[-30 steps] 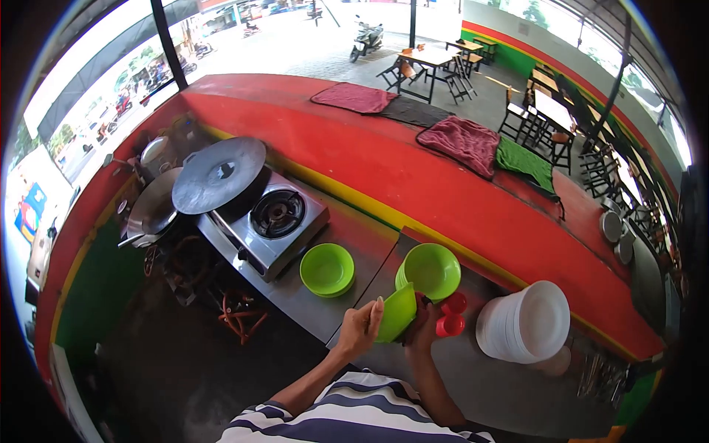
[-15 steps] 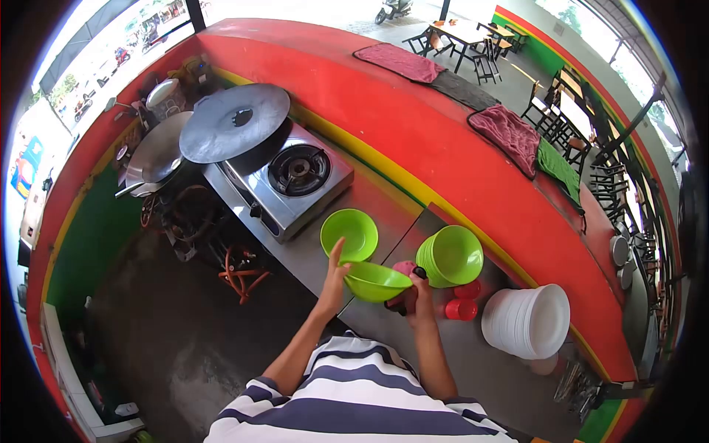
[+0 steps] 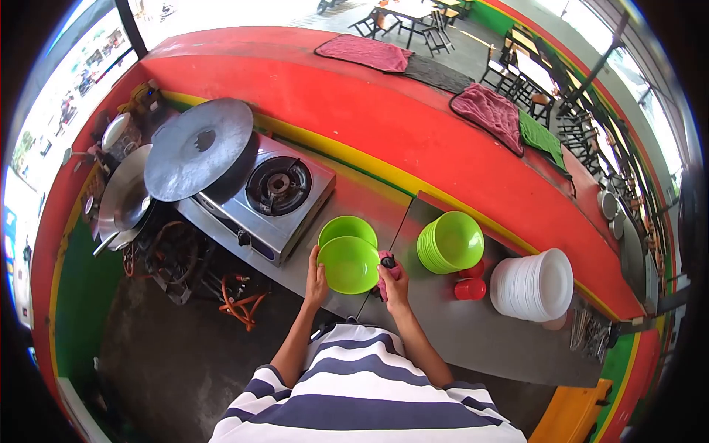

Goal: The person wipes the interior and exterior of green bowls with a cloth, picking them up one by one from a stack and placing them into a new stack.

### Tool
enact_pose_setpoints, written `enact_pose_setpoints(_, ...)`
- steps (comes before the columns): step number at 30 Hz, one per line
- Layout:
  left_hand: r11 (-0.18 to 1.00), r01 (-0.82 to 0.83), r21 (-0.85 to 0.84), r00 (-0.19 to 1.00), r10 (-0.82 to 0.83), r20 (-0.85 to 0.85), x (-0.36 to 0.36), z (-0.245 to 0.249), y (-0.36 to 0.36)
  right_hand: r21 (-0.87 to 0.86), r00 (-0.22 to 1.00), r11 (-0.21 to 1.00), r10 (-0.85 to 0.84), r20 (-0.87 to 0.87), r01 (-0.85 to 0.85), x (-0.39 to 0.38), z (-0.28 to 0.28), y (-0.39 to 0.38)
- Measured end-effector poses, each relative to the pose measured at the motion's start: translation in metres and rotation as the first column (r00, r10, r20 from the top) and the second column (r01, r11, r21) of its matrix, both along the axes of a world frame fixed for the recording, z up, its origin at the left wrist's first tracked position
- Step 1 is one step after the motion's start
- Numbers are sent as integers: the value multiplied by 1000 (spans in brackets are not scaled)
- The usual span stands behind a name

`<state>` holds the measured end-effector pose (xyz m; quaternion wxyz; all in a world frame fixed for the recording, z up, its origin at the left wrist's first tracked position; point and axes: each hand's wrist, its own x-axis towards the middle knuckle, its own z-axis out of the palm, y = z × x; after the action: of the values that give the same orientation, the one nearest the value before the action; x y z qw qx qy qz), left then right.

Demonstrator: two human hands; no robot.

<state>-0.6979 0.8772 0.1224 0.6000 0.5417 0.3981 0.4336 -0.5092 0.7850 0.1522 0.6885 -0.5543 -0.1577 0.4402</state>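
Observation:
A green bowl (image 3: pixel 349 266) is held up between my two hands, its inside facing me. My left hand (image 3: pixel 317 280) grips the bowl's left rim. My right hand (image 3: pixel 395 288) is closed on a bunched pink cloth (image 3: pixel 390 272) against the bowl's right side; a small black part pokes out at the cloth's top, and I cannot make out what it is. Just behind, another green bowl (image 3: pixel 347 226) rests on the metal counter, partly covered by the held one. To the right lies a nested stack of green bowls (image 3: pixel 456 242).
Red cups (image 3: pixel 470 288) and a stack of white plates (image 3: pixel 533 285) stand on the right of the counter (image 3: pixel 436 325). A gas stove (image 3: pixel 284 196) is at left, with a large dark wok lid (image 3: pixel 199 150) and a wok (image 3: pixel 122 196) beyond. A red wall (image 3: pixel 354 111) borders the back.
The held bowl has turned from tilted sideways to facing me and moved slightly left and up, now overlapping the bowl behind. My view has shifted a little.

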Motion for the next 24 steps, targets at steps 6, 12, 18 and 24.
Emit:
enact_pose_setpoints(6,997,29,-77,997,-35,-66,-1,-17,21,-37,999,999,-28,-30,27,-10,11,17)
enact_pose_setpoints(12,995,-24,94,959,50,-279,9,-26,32,-54,987,989,-143,-72,140,-29,-5,13)
enact_pose_setpoints(18,998,8,57,900,18,-436,-1,-40,39,-55,946,961,-277,-167,272,-24,7,-11)
enact_pose_setpoints(24,904,37,427,810,223,-542,25,-7,28,65,845,866,-465,-266,496,15,5,-60)
